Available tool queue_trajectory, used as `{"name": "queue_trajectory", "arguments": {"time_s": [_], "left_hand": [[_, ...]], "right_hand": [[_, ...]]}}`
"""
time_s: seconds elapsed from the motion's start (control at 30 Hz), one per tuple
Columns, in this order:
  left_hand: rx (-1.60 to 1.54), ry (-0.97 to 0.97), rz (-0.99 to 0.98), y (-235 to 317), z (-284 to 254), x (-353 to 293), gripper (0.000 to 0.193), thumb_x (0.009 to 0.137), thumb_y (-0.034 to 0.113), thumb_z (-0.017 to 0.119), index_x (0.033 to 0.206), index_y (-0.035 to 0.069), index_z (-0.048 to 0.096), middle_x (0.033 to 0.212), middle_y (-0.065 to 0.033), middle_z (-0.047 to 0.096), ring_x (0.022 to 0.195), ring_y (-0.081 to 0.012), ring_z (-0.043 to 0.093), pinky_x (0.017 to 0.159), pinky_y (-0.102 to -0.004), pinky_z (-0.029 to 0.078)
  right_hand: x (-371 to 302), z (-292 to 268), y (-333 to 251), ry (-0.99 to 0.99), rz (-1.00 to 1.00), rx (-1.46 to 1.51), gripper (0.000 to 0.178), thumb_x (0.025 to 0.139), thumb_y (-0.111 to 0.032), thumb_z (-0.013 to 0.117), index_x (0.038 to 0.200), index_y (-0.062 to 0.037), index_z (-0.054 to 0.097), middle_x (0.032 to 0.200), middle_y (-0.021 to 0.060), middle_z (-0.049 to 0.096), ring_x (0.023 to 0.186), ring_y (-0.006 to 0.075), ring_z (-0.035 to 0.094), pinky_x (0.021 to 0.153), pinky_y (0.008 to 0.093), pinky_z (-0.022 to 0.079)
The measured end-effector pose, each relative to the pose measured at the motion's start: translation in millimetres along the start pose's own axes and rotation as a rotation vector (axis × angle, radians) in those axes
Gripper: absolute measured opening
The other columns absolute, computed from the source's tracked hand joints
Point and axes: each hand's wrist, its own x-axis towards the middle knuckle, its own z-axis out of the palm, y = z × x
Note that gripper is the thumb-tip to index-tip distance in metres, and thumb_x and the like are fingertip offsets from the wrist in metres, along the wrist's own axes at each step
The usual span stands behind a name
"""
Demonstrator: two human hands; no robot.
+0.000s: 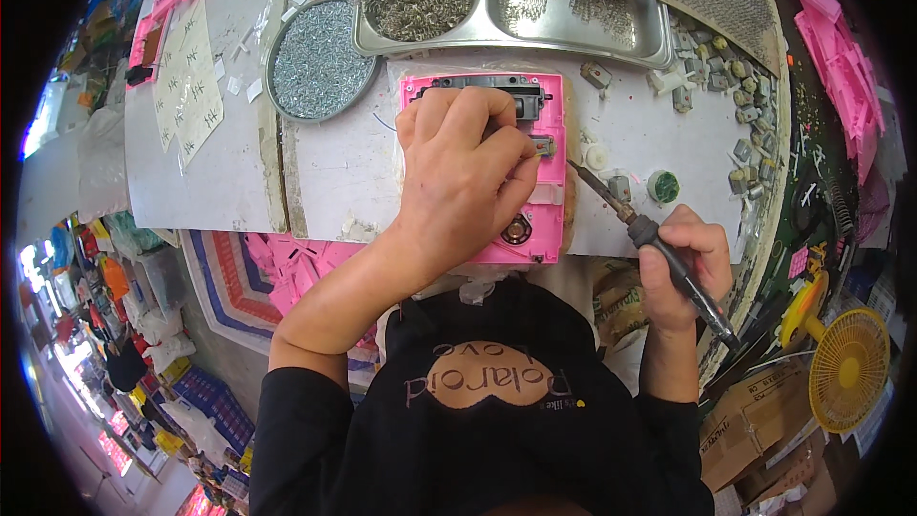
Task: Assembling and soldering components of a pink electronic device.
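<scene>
A pink plastic housing [551, 244] lies flat before me, with a black part [530, 100] along its far end and a round metal-rimmed part [516, 229] near its close end. My left hand [463, 167] rests over the housing, its fingers bent and pinched together beside a small grey metal part [544, 145]. What the fingertips hold, if anything, is hidden. In my right hand [683, 268] is a soldering iron [645, 231], gripped by its dark handle. Its thin tip points up and left, close to the housing's right edge.
A round dish [272, 76] of small shiny metal pieces and a steel tray [516, 43] with heaps of springs stand beyond the housing. Small grey motors [755, 148] lie scattered on the right, near a green round piece [663, 186]. A yellow fan [848, 370] stands lower right.
</scene>
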Motion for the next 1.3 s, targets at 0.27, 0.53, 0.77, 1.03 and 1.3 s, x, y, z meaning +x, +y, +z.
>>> {"name": "queue_trajectory", "arguments": {"time_s": [0.27,0.53,0.77,1.03,1.3], "left_hand": [[0.017,-0.016,-0.001,-1,-2,-1,0.012,0.072,0.014,0.080,0.082,0.013,0.072,0.100,-0.0015,0.059,0.097,-0.0246,0.054,0.087,-0.0417,0.035],[0.045,0.022,0.007,1,0,2,0.010,0.074,0.015,0.078,0.083,0.015,0.074,0.096,-0.0001,0.057,0.094,-0.0225,0.055,0.087,-0.0424,0.035],[0.118,-0.015,0.039,5,-3,9,0.017,0.069,0.011,0.082,0.085,0.013,0.076,0.090,-0.0015,0.057,0.086,-0.0223,0.056,0.086,-0.0387,0.038],[0.168,-0.085,0.057,8,-7,12,0.017,0.070,0.013,0.081,0.086,0.014,0.074,0.092,-0.0005,0.055,0.088,-0.0220,0.055,0.087,-0.0417,0.036],[0.186,-0.110,0.069,9,-6,12,0.017,0.070,0.013,0.080,0.084,0.014,0.070,0.092,0.0004,0.055,0.089,-0.0211,0.055,0.088,-0.0427,0.035]], "right_hand": [[5,-5,-2,-0.002,-0.030,0.002,0.028,0.084,-0.005,0.079,0.103,-0.0003,0.060,0.070,0.0018,0.051,0.060,0.0091,0.043,0.054,0.0246,0.029],[9,-7,5,-0.014,-0.050,-0.024,0.028,0.083,-0.005,0.080,0.102,-0.0010,0.061,0.069,0.0002,0.049,0.059,0.0086,0.041,0.053,0.0250,0.028],[17,2,12,-0.040,-0.071,-0.044,0.030,0.081,-0.005,0.082,0.102,-0.0016,0.061,0.067,-0.0004,0.048,0.057,0.0088,0.040,0.051,0.0251,0.026],[22,5,12,-0.062,-0.087,-0.068,0.030,0.080,-0.005,0.082,0.101,-0.0025,0.061,0.066,-0.0001,0.048,0.057,0.0100,0.041,0.051,0.0249,0.029],[23,8,15,-0.058,-0.115,-0.091,0.029,0.080,-0.007,0.083,0.099,-0.0028,0.062,0.066,0.0014,0.051,0.055,0.0107,0.044,0.050,0.0249,0.032]]}}
